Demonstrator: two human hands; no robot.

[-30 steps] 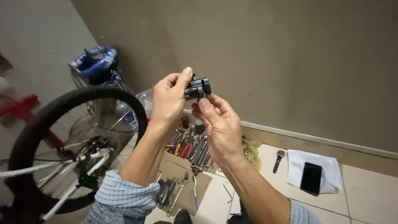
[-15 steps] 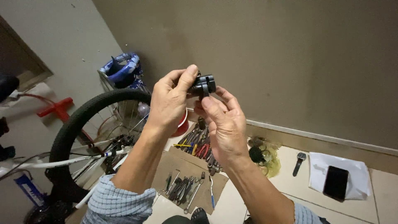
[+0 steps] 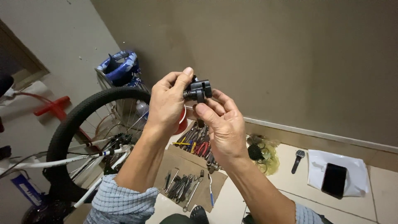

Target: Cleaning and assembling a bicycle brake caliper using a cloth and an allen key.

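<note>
Black clamp part (image 3: 198,90), small and blocky with a bolt through it, is held up at chest height in front of a plain grey-brown wall, well above the floor. It is pinched by the left hand (image 3: 168,105) between thumb and fingertips, closed on its left end. The right hand (image 3: 222,122) is closed on it from below and the right, thumb pressed up against the bolt side.

For this kind of fine handling, the part is probably best kept steady by one hand while the other alone does the turning, with the fingertips kept off the threads so that nothing slips or drops.

Below the part, a flat sheet of brown cardboard (image 3: 188,168) lies on the tiled floor, with pliers and spanners (image 3: 182,186) spread over it. To the part's left a bicycle wheel (image 3: 83,132) stands upright, with a blue helmet (image 3: 120,66) behind it and a red tool (image 3: 52,107) further left. To the lower right of the part a clear yellowish bag (image 3: 265,155) holds a dark toothed piece; beyond it lie a wristwatch (image 3: 297,159) and a white plastic packet (image 3: 346,174) with a black phone (image 3: 334,179) on top. A blue-and-white label (image 3: 25,188) shows on the frame at far lower left.
</note>
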